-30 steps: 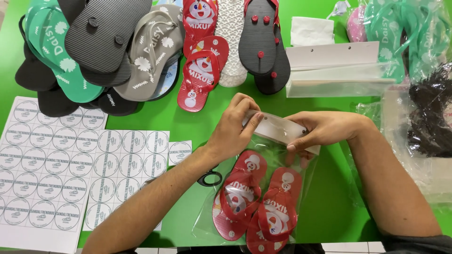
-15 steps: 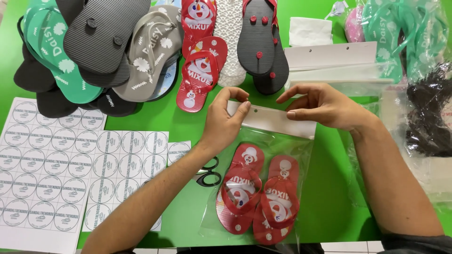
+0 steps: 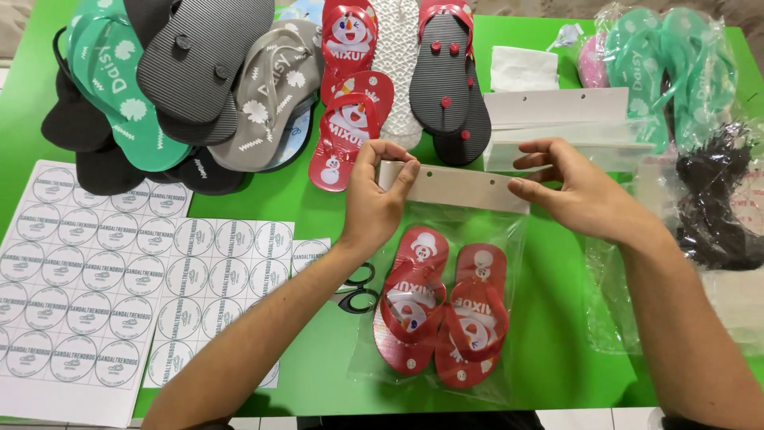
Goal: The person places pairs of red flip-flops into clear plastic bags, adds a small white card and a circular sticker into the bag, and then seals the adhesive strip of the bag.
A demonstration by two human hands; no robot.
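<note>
While hands (image 3: 477,187) pinch header, bag (image 3: 509,239) holds red flip-flops (image 3: 442,310).

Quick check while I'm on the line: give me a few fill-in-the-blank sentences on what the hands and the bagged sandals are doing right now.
1. The left hand pinches the white header strip of the clear plastic bag at its ____ end.
2. The bag holds a pair of ____ flip-flops.
3. The sticker sheets carry ____ labels.
4. The right hand touches the strip's ____ end.

Missing words: left; red; round; right

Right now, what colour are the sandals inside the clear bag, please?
Red sandals with a white snowman-like pattern, clearest in the head view.
</note>
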